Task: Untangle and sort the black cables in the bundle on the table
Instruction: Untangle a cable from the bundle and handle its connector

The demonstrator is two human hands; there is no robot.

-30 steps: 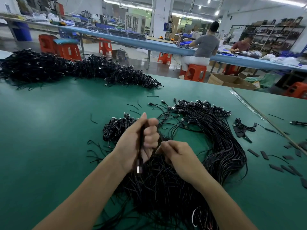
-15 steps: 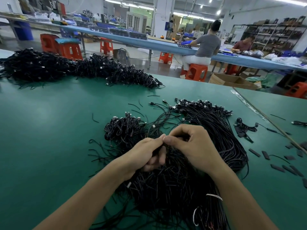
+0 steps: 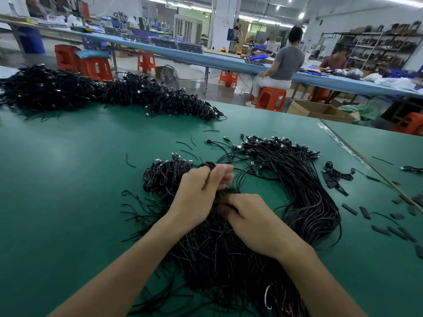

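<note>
A big tangled bundle of black cables (image 3: pixel 304 191) curves across the green table (image 3: pixel 68 179) in front of me, its plug ends fanned out at the far side. A smaller heap of coiled cables (image 3: pixel 164 172) lies just left of it. My left hand (image 3: pixel 201 191) is raised over the bundle's middle and grips a few black cables, which loop over its fingers. My right hand (image 3: pixel 249 218) sits right below it, fingers curled into the strands and pinching cables where the two hands meet.
A long pile of black cables (image 3: pixel 91 92) stretches along the far left of the table. Short black strips (image 3: pixel 364 211) and a small cable knot (image 3: pixel 336 175) lie at the right. Orange stools and two seated people are behind the table.
My left hand rose and moved forward with cables in its grip. My right hand dropped back from the pinch beside it to the strands just below.
</note>
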